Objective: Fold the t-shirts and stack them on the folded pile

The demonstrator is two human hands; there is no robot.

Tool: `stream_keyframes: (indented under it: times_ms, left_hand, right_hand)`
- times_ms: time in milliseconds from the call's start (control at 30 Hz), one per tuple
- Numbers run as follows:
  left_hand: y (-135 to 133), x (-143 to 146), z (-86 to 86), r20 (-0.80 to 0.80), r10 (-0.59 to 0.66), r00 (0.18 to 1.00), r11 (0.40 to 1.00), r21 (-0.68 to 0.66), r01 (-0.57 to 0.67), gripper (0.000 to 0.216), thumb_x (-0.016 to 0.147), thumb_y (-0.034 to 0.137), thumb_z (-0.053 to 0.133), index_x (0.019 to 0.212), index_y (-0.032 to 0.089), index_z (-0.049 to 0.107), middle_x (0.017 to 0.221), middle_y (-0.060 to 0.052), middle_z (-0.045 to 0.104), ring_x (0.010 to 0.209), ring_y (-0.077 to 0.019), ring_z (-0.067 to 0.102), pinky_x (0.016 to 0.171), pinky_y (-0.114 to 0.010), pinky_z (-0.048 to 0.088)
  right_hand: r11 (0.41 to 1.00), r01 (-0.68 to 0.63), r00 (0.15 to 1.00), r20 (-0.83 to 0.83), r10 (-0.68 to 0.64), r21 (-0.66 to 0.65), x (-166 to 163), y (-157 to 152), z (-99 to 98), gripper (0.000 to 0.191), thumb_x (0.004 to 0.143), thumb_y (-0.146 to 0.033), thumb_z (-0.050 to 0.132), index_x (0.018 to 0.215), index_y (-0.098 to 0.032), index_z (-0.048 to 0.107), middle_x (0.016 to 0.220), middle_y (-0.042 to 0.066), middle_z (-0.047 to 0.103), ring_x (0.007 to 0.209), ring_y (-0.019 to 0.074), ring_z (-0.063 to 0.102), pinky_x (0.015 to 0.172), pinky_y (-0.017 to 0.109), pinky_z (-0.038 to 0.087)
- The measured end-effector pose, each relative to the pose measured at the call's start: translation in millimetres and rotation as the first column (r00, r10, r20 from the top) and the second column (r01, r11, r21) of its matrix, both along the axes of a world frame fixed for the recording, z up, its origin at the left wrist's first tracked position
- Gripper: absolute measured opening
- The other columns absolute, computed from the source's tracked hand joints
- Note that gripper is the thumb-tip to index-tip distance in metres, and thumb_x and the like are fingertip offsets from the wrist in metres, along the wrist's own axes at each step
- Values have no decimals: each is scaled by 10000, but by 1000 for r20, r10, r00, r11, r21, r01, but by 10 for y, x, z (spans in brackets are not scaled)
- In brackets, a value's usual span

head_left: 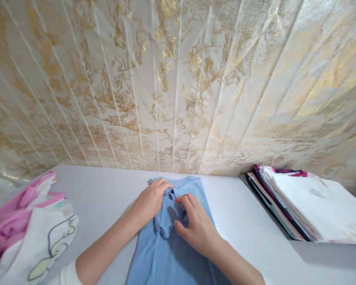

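A light blue shirt (166,253) lies lengthwise on the white table (106,194), its collar end toward the wall. My left hand (150,202) rests on the left of the collar, fingers curled onto the cloth. My right hand (195,225) lies just to the right of it, fingers bent and pressing on a fold of the blue fabric near the collar. The two hands are almost touching over the middle of the shirt.
A stack of folded clothes (308,206), white on top, sits at the right by the wall. A heap of pink and white garments (26,229) with a cartoon print lies at the left edge. A gold-patterned wall (178,87) rises behind the table.
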State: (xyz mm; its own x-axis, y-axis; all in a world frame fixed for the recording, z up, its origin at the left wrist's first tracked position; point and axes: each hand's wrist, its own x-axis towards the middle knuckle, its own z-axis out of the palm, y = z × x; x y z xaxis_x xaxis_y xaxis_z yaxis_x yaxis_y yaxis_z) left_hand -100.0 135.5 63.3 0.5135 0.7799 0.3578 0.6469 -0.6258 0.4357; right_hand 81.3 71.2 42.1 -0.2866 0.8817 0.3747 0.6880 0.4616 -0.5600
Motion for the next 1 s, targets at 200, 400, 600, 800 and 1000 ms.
stream_keyframes:
  times_ms: [200, 400, 600, 800, 1000]
  left_hand:
    - [-58, -133, -41, -58, 72, 996, 991, -104, -78, 282, 826, 12, 390, 892, 205, 585, 964, -26, 603, 895, -169, 614, 822, -277, 476]
    - [28, -37, -56, -156, 120, 981, 986, -100, -136, 158, 835, 86, 489, 899, 184, 595, 990, -66, 587, 976, -240, 584, 884, -362, 456]
    - [81, -106, -44, -257, 88, 962, 991, -75, -111, 271, 793, 98, 549, 1040, 188, 615, 1095, -81, 594, 1075, -257, 556, 953, -385, 437]
    - [180, -191, -62, -192, 79, 978, 990, -99, -99, 405, 777, 27, 484, 1136, 182, 588, 1143, -86, 604, 1109, -222, 570, 992, -357, 437]
    - [181, -142, -134, -180, 117, 977, 991, -40, -126, 420, 825, 25, 413, 1181, 184, 567, 1255, -102, 566, 1183, -232, 526, 1044, -391, 404]
  right_hand:
    - [997, 63, 997, 30, -64, 51, 54, 82, -164, 405, 713, -13, 455, 1059, -202, 547, 1009, 84, 574, 942, 247, 541, 837, 402, 473]
    - [995, 100, 958, -268, -104, -30, 172, 232, -256, 430, 720, -6, 359, 1053, -217, 531, 855, 17, 573, 813, 188, 577, 757, 316, 474]
    - [995, 101, 962, -256, -95, 14, 151, 167, -152, 452, 683, -8, 374, 1047, -215, 544, 880, 24, 561, 845, 198, 537, 772, 328, 452]
    - [981, -154, 988, 52, 149, 117, 17, 40, -4, 457, 678, 60, 418, 975, -245, 586, 1053, 25, 622, 1015, 223, 509, 883, 379, 423]
    - [991, 16, 986, 164, -37, 130, 83, 121, -130, 338, 820, -20, 475, 1049, -228, 609, 1239, 76, 623, 1156, 285, 474, 926, 478, 417]
